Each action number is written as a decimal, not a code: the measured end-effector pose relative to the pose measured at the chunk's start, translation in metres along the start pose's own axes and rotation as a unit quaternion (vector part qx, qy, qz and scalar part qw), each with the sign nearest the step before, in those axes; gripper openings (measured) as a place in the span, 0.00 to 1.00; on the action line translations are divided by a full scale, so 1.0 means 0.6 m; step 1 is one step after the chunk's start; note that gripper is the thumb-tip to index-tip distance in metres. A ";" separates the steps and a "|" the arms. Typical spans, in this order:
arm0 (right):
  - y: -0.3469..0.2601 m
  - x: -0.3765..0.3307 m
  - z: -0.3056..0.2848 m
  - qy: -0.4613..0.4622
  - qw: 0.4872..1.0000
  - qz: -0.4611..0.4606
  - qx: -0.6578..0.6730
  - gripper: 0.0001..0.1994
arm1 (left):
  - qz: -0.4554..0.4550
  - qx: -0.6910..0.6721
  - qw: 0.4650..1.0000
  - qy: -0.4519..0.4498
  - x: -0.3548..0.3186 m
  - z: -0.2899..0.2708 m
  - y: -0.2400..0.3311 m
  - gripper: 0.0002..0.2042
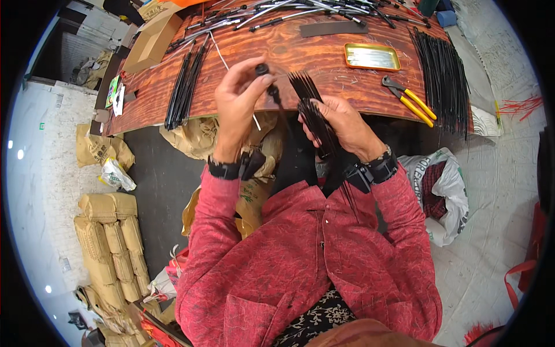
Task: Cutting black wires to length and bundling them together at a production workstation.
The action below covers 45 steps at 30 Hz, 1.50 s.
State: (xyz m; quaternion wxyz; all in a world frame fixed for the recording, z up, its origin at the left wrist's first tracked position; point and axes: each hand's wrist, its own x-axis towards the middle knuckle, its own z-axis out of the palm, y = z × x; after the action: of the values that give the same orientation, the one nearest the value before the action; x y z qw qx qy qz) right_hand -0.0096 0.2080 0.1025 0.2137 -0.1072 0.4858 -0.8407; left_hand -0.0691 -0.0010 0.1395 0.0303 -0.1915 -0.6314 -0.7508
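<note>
My left hand (236, 98) is raised over the table's near edge, its thumb and fingers pinched on a dark rod with a round black end knob (262, 69). The rod's lower part is blurred and slants down toward my lap. Close by on the right, my right hand (345, 128) is closed around a bundle of thin black rods (306, 87). Their fine tips fan out at the top, and the lower ends hang down in front of my jacket. The two hands are apart, with the bundle between them.
On the wooden table (254, 49) lie a left rod bundle (186, 87), a larger right bundle (444, 81), yellow-handled pliers (408, 99), a shallow tin (372, 56) and several silver-black rods (283, 18). A cardboard box (151, 46) stands at left; a white bag (442, 196) sits on the floor.
</note>
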 end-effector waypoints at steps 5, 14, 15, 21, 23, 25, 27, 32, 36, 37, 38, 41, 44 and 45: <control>0.001 -0.006 0.019 0.020 1.000 -0.008 0.002 0.18 | 0.002 0.000 1.000 -0.001 0.012 -0.015 0.006 0.16; 0.001 0.000 0.021 0.017 1.000 -0.007 -0.004 0.17 | 0.002 0.025 0.996 -0.088 0.003 -0.009 0.005 0.18; 0.003 0.000 0.021 0.020 1.000 -0.006 -0.002 0.17 | 0.000 0.025 0.996 -0.088 0.001 -0.010 -0.002 0.18; 0.004 0.003 0.018 0.027 0.999 0.000 0.017 0.17 | -0.027 -0.011 0.998 -0.054 -0.018 -0.014 -0.042 0.20; 0.009 0.003 0.012 0.032 0.999 0.004 0.018 0.17 | -0.024 -0.014 0.998 -0.060 -0.021 -0.015 -0.043 0.21; 0.012 0.004 0.010 0.032 0.999 0.005 0.018 0.17 | 0.007 -0.003 0.999 -0.051 -0.023 -0.016 -0.041 0.21; 0.015 0.006 0.010 0.025 1.000 0.003 0.018 0.17 | 0.024 0.003 0.999 -0.047 -0.020 -0.018 -0.038 0.21; 0.011 0.009 0.020 0.029 0.999 0.005 0.020 0.16 | 0.005 0.002 0.999 -0.033 -0.014 -0.020 -0.028 0.20; 0.008 0.009 0.030 0.043 0.999 0.005 0.012 0.16 | 0.009 0.006 1.000 -0.017 -0.012 -0.022 -0.031 0.20; 0.009 0.010 0.030 0.043 0.999 0.005 0.011 0.16 | 0.015 0.007 1.000 -0.011 -0.011 -0.024 -0.033 0.20; 0.010 0.010 0.028 0.038 0.999 0.007 0.010 0.15 | 0.020 0.008 1.000 -0.005 -0.010 -0.025 -0.034 0.21; 0.014 0.013 0.026 0.028 1.000 0.011 0.007 0.15 | 0.007 -0.002 1.000 -0.002 -0.011 -0.024 -0.035 0.20; 0.017 0.017 0.030 0.028 1.000 0.002 0.011 0.15 | -0.012 -0.012 1.000 -0.002 -0.013 -0.024 -0.032 0.20; 0.017 0.017 0.032 0.028 1.000 0.002 0.011 0.15 | -0.024 -0.018 1.000 -0.003 -0.013 -0.023 -0.029 0.20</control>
State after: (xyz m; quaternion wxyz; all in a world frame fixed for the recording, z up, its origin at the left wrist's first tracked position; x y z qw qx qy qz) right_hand -0.0088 0.1843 0.1032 0.2032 -0.0798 0.4825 -0.8483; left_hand -0.0700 -0.0125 0.1190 0.0069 -0.1788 -0.6226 -0.7618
